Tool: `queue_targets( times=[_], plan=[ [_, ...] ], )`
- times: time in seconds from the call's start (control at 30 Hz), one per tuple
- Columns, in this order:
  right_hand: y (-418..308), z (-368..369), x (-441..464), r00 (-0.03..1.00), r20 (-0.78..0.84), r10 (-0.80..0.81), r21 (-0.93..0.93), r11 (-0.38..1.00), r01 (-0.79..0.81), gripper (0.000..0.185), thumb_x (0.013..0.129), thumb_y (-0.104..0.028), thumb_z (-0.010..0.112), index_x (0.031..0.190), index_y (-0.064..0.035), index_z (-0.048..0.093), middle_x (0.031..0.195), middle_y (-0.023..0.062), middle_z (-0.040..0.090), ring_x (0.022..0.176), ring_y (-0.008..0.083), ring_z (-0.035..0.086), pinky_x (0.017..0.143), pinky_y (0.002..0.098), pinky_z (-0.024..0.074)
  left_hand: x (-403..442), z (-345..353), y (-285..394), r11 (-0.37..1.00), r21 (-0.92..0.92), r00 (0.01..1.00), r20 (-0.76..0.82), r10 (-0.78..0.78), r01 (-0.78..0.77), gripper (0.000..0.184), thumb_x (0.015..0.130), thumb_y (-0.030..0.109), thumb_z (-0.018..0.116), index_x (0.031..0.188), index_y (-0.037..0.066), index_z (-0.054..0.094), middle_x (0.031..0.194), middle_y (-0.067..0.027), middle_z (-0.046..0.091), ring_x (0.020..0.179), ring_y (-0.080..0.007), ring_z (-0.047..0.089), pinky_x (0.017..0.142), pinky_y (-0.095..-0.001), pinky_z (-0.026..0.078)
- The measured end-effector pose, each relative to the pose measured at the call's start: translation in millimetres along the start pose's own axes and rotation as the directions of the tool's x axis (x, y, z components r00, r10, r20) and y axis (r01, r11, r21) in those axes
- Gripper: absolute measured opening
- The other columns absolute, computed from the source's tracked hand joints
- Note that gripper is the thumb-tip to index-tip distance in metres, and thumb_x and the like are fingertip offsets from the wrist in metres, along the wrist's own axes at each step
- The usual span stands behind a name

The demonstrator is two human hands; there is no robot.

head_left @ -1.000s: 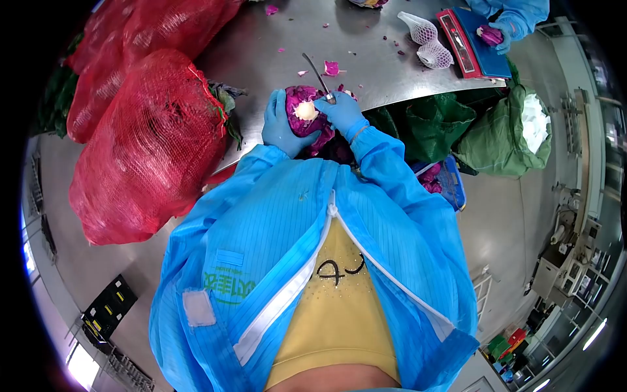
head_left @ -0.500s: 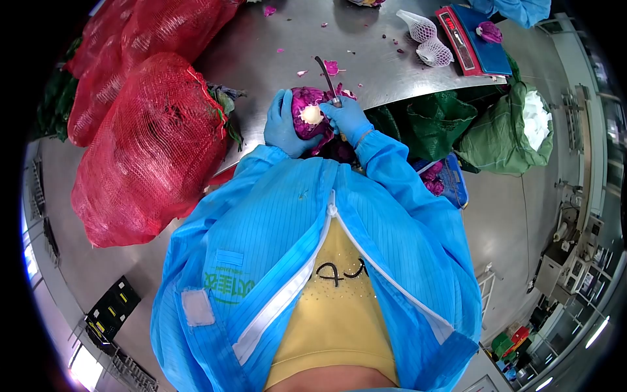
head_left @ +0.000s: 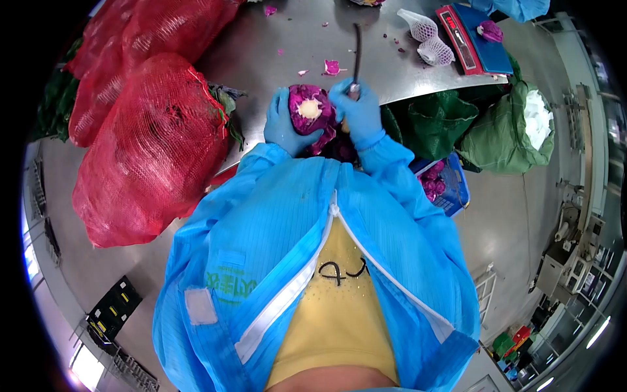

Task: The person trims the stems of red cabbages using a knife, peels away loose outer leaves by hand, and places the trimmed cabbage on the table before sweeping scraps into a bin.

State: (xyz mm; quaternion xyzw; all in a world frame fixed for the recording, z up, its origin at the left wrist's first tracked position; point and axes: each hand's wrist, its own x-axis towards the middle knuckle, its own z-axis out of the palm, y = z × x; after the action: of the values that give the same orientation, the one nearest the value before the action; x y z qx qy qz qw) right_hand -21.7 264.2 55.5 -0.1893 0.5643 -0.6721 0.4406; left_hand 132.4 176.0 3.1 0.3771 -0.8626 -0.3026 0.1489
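My left hand (head_left: 285,124), in a blue glove, is wrapped around the left side of a red cabbage (head_left: 318,122) at the table's near edge. The pale cut stem end of the cabbage faces up. Just to the right, my gloved right hand (head_left: 361,112) is closed around the handle of a knife (head_left: 357,59) with a thin, dark, slightly curved blade. The blade points away from me over the table, apart from the cabbage. Below the cabbage, dark purple leaves show, partly hidden by my sleeves.
Red mesh sacks (head_left: 150,150) stand at the left. On the steel table (head_left: 274,49) lie purple leaf scraps (head_left: 332,67), white foam nets (head_left: 434,52) and a scale (head_left: 480,39) bearing a purple piece. Green sacks (head_left: 441,124) and a blue basket (head_left: 455,189) are at the right.
My right hand has drawn away from the cabbage to the right, and the knife blade has swung more upright, away from me. The left hand keeps holding the cabbage.
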Motion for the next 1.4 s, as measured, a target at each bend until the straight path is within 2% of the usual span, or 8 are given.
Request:
queue_targets(
  times=[0.17,0.43,0.57,0.97,1.03,1.17,1.23,1.4],
  plan=[
    [71.2,-52.4,32.7,0.944,-0.16,-0.287,-0.636,0.761,0.124,0.045,0.073,-0.033,0.077,0.099,0.001,0.065,0.086,0.0091,0.065,0.081,0.0186,0.062,0.076,0.0294,0.0486,2.1,2.2,-13.2,0.995,-0.101,0.998,-0.06,0.013,-0.019,0.117,0.055,0.047,0.082,0.143,0.002,0.018,0.144,-0.0228,0.024,0.132,-0.0377,0.03,0.108,-0.0406,0.032],
    [79.3,-38.6,17.8,0.96,-0.261,0.101,-0.234,0.958,-0.164,0.032,0.07,-0.026,0.077,0.092,-0.0041,0.067,0.082,0.0069,0.067,0.076,0.0143,0.062,0.073,0.0285,0.0502,6.1,5.4,-28.2,0.982,-0.17,0.992,-0.1,0.072,-0.088,0.116,0.057,0.042,0.084,0.143,0.001,0.018,0.141,-0.0231,0.029,0.129,-0.0373,0.033,0.107,-0.0407,0.032],
    [70.0,-51.8,20.4,0.912,-0.405,-0.06,-0.346,0.934,-0.092,0.013,0.068,-0.013,0.069,0.078,-0.0057,0.063,0.067,0.004,0.061,0.053,0.0106,0.056,0.049,0.0277,0.0476,10.7,9.2,-50.9,0.953,-0.292,0.985,-0.17,0.032,-0.082,0.105,0.06,0.032,0.086,0.141,0.0,0.026,0.136,-0.0191,0.038,0.123,-0.03,0.042,0.104,-0.038,0.036],
    [70.7,-68.0,25.2,0.735,-0.368,-0.569,-0.893,0.438,-0.108,0.019,0.077,-0.021,0.069,0.077,-0.0041,0.06,0.082,0.0134,0.057,0.064,0.0277,0.058,0.062,0.0368,0.0481,10.4,20.2,-51.5,0.383,-0.909,0.956,0.054,-0.287,0.167,0.094,0.064,0.02,0.085,0.141,0.005,0.032,0.131,-0.0137,0.046,0.117,-0.0252,0.049,0.098,-0.0363,0.044],
    [29.1,-34.9,17.0,0.632,-0.361,-0.685,-0.756,0.612,0.232,0.017,0.08,-0.02,0.067,0.081,-0.0036,0.061,0.085,0.0114,0.058,0.068,0.0242,0.059,0.062,0.0332,0.0479,13.7,17.1,-44.3,0.459,-0.883,0.978,0.008,-0.206,0.104,0.096,0.064,0.019,0.085,0.141,0.005,0.031,0.133,-0.0134,0.045,0.118,-0.0254,0.048,0.098,-0.0364,0.045],
    [30.1,-1.7,29.7,0.83,-0.101,-0.548,-0.601,0.699,0.388,0.026,0.08,-0.021,0.07,0.099,-0.0049,0.066,0.091,0.0103,0.063,0.075,0.0198,0.06,0.065,0.0302,0.0479,18.5,22.8,-49.3,0.588,-0.809,0.998,-0.04,-0.043,-0.007,0.105,0.061,0.02,0.085,0.144,0.003,0.023,0.136,-0.015,0.04,0.124,-0.0268,0.043,0.104,-0.0374,0.039],
    [75.3,-10.9,57.4,0.955,-0.162,-0.249,-0.326,0.927,0.186,0.028,0.08,-0.026,0.069,0.099,-0.0049,0.066,0.088,0.0061,0.064,0.074,0.0166,0.059,0.065,0.0298,0.047,16.7,20.6,-48.9,0.579,-0.815,0.999,-0.002,-0.041,0.022,0.109,0.06,0.022,0.086,0.145,0.003,0.019,0.138,-0.0158,0.038,0.126,-0.0269,0.041,0.106,-0.0371,0.037],
    [71.0,-23.7,74.1,0.93,-0.146,0.338,-0.234,0.901,-0.364,0.03,0.084,-0.031,0.067,0.102,-0.0059,0.065,0.078,0.0008,0.059,0.063,0.0114,0.051,0.055,0.0261,0.0412,13.7,12.7,-64.6,0.647,-0.762,0.998,0.021,0.053,-0.018,0.109,0.062,0.025,0.085,0.145,0.003,0.019,0.141,-0.0161,0.032,0.129,-0.0278,0.037,0.109,-0.0396,0.033]
  ],
)
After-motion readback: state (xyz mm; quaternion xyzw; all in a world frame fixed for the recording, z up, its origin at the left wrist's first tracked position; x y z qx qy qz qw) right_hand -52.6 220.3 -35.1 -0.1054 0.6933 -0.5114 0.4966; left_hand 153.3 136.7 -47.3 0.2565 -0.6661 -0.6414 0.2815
